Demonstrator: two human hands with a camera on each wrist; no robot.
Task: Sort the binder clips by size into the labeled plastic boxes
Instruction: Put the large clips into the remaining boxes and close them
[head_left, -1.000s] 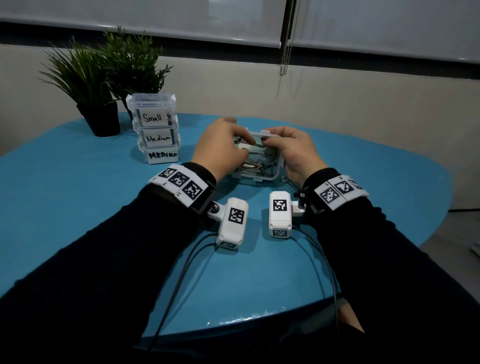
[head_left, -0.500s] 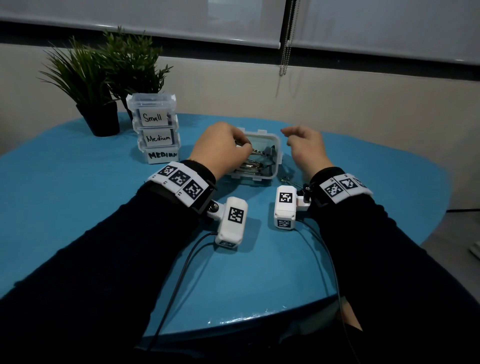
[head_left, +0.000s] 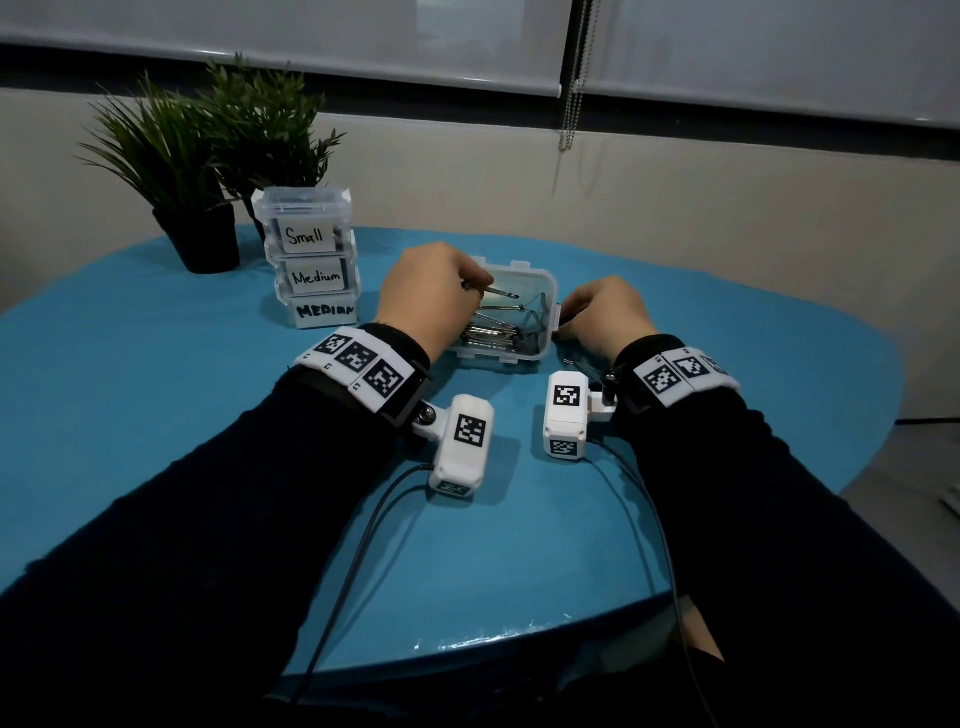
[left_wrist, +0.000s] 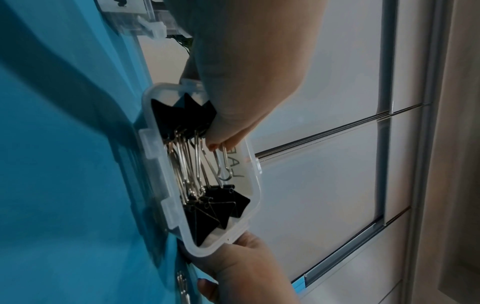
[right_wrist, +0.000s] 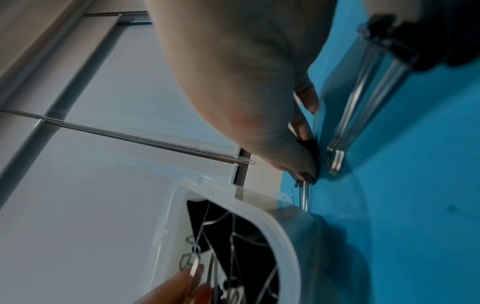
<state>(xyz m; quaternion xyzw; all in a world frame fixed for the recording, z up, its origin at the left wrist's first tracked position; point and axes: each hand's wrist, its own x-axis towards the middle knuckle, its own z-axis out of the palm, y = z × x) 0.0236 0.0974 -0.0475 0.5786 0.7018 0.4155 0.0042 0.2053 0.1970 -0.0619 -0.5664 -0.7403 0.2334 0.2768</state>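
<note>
An open clear plastic box (head_left: 545, 291) sits mid-table, holding several large black binder clips (head_left: 493, 332) with silver wire handles. My left hand (head_left: 470, 286) reaches into it and pinches the wire handle of one clip (left_wrist: 224, 162) between thumb and fingertips (left_wrist: 218, 142). My right hand (head_left: 566, 325) is down on the table just right of the box. In the right wrist view its thumb and fingers (right_wrist: 303, 164) pinch a black binder clip (right_wrist: 310, 146) lying on the blue surface. Another clip (right_wrist: 363, 98) lies beside that hand.
Three closed clear boxes (head_left: 309, 236) stand stacked at the back left, labelled Small, Medium and Medium. Two potted plants (head_left: 197, 171) are behind them. The round blue table (head_left: 156, 415) curves off at the right and near edges. Camera cables trail from both wrists.
My right hand left the box, swung right and came down on the table beside it, taking hold of a clip. My left hand stayed in the box.
</note>
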